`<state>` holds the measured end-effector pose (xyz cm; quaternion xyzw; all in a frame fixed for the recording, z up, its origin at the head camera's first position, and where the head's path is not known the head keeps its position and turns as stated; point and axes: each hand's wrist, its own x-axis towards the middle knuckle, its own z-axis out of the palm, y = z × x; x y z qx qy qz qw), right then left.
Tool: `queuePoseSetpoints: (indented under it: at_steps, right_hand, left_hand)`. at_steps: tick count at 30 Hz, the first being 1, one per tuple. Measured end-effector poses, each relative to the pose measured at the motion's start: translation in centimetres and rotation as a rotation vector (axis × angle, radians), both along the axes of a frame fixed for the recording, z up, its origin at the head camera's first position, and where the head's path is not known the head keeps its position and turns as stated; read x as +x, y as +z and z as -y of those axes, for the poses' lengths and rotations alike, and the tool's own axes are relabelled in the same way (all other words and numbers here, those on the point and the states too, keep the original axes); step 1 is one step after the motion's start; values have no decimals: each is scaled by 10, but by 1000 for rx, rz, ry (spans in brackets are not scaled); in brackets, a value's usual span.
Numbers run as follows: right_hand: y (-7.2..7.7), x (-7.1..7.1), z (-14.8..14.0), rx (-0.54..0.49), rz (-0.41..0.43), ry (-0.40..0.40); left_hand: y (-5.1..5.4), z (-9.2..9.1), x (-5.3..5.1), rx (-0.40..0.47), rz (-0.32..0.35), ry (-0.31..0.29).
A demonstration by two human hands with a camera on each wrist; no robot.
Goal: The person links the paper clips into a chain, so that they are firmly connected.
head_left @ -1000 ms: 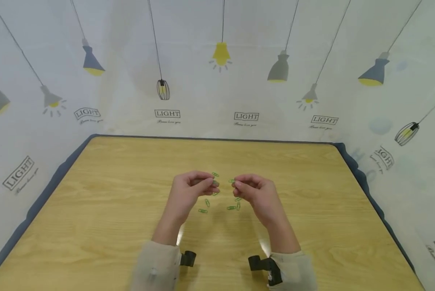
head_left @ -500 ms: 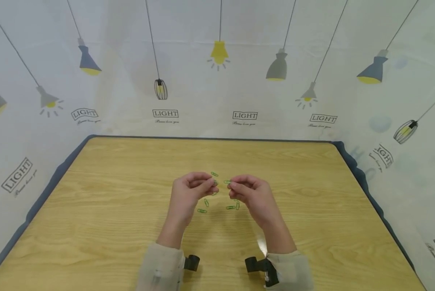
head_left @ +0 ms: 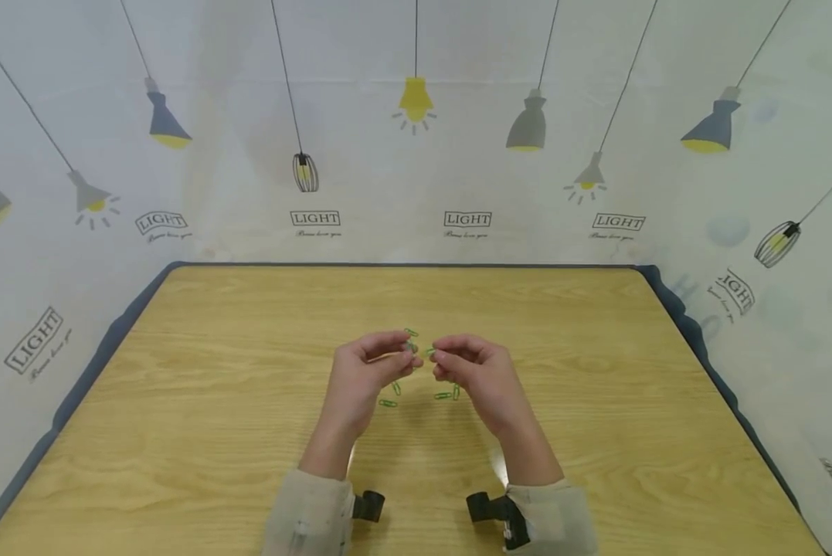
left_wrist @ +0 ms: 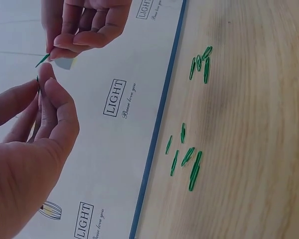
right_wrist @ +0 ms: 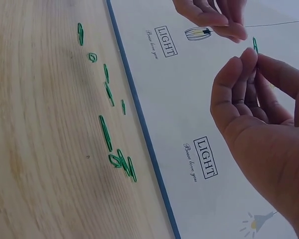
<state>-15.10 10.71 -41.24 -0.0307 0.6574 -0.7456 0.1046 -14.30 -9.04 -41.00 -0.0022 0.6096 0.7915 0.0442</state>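
Observation:
My left hand (head_left: 349,378) pinches a green paper clip between thumb and index finger, mostly covered by the fingertips. Facing it, my right hand (head_left: 481,378) pinches another green paper clip (right_wrist: 255,45) whose end sticks out toward the left hand. A small gap separates the two hands, and both are raised above the table. In the left wrist view, the right hand's clip (left_wrist: 42,60) points at the left fingertips without clearly touching. More green paper clips (left_wrist: 195,172) lie loose on the wood below, in two loose groups; the hands hide some of them in the head view.
The wooden table (head_left: 214,371) has a dark blue edge along its back and sides. Behind it hangs a pale backdrop (head_left: 360,93) printed with lamps and the word LIGHT. Black wrist mounts (head_left: 369,506) sit by both sleeves.
My right hand has moved left with its clip, narrowing the gap to the left hand. The left hand stays almost in place, and the loose clips have not moved.

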Motion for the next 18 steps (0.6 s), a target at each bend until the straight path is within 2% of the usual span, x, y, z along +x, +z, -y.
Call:
queuePoseSetpoints:
  at_steps: [8,14,18]
  right_hand:
    - [1,0,2,-29,-25,-16]
    - [3,-1,3,-90,-14,-9]
    - [3,-1,2,-96,-13,-20]
  left_hand:
    - [1,-3,0,-11,-15,-17]
    - [2,-1,-1,-34,-36,-21]
    - [2,-1,-2,-37,-42,-23]
